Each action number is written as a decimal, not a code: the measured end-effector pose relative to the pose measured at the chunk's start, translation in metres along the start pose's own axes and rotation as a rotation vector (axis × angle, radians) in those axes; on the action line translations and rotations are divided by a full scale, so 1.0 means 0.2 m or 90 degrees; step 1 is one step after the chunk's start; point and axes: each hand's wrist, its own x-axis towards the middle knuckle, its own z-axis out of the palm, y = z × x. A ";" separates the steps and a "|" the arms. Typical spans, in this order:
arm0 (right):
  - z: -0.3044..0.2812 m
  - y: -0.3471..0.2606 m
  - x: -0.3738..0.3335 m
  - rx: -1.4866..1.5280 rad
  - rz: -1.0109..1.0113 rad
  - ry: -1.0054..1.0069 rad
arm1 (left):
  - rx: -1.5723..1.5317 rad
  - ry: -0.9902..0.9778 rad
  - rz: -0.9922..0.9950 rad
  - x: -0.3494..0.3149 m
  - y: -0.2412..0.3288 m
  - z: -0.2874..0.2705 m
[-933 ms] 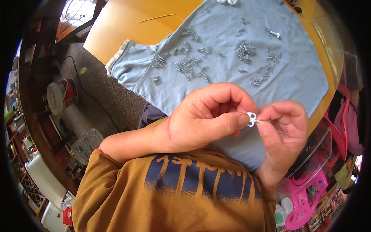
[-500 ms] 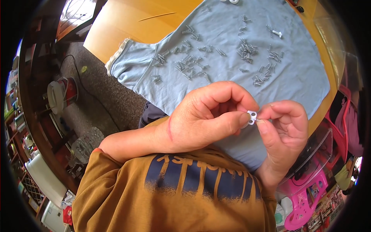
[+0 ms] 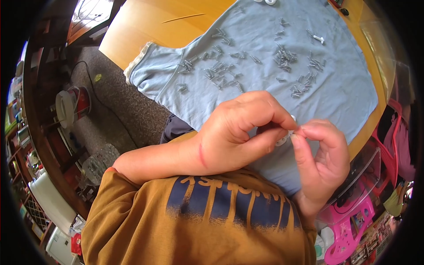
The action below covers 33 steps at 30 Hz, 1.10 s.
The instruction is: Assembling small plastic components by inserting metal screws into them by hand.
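Note:
Near the table's front edge, my left hand [image 3: 240, 132] pinches a small white plastic part [image 3: 281, 141] between thumb and index finger. Its fingers hide most of the part; white bits show above and below the fingertips. My right hand [image 3: 321, 154] meets it from the right, thumb and forefinger closed at the part's edge. Whatever those fingertips grip is too small to make out. Beyond the hands, several small metal coil springs [image 3: 285, 57] lie in loose clusters on a light blue cloth [image 3: 260, 33].
A white plastic piece [image 3: 319, 39] lies on the cloth at the far right, with white rings [image 3: 270, 1] at the far edge. A thin stick [image 3: 183, 18] rests on the wooden table [image 3: 145, 26]. A pink plastic chair [image 3: 353, 229] stands at the lower right.
The white part has turned in my left fingers and is more covered. My right fingertips have come up against the left ones. The springs on the cloth have stayed put.

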 end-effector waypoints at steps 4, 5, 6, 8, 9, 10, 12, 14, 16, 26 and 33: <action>-0.02 0.01 -0.01 0.027 0.000 -0.016 | 0.050 -0.012 0.072 0.01 0.00 0.00; -0.02 0.01 -0.01 0.028 0.000 -0.016 | 0.051 -0.016 0.055 0.02 0.01 0.00; -0.02 0.00 -0.01 0.058 0.020 -0.001 | 0.053 -0.019 0.038 0.02 0.02 0.00; -0.02 0.00 -0.02 0.090 0.039 0.014 | 0.004 0.005 -0.039 0.00 0.04 0.02; -0.02 0.00 -0.02 0.090 0.037 0.015 | -0.046 0.029 -0.116 0.00 0.05 0.03; -0.02 0.00 -0.02 0.091 0.035 0.015 | -0.045 0.030 -0.117 0.00 0.05 0.02; -0.02 0.00 -0.02 0.065 0.028 0.018 | -0.017 0.011 -0.103 0.00 0.04 0.01; -0.02 0.00 -0.02 0.037 0.021 0.022 | 0.010 0.011 -0.072 0.00 0.03 0.01; -0.02 0.00 -0.01 0.012 -0.017 0.018 | 0.038 0.010 -0.040 0.02 0.03 0.00; 0.01 0.02 -0.01 -0.080 -0.097 0.038 | 0.048 0.027 -0.007 -0.01 0.01 0.01; 0.01 0.03 0.00 -0.123 -0.164 0.049 | -0.189 0.022 -0.182 -0.02 0.06 0.02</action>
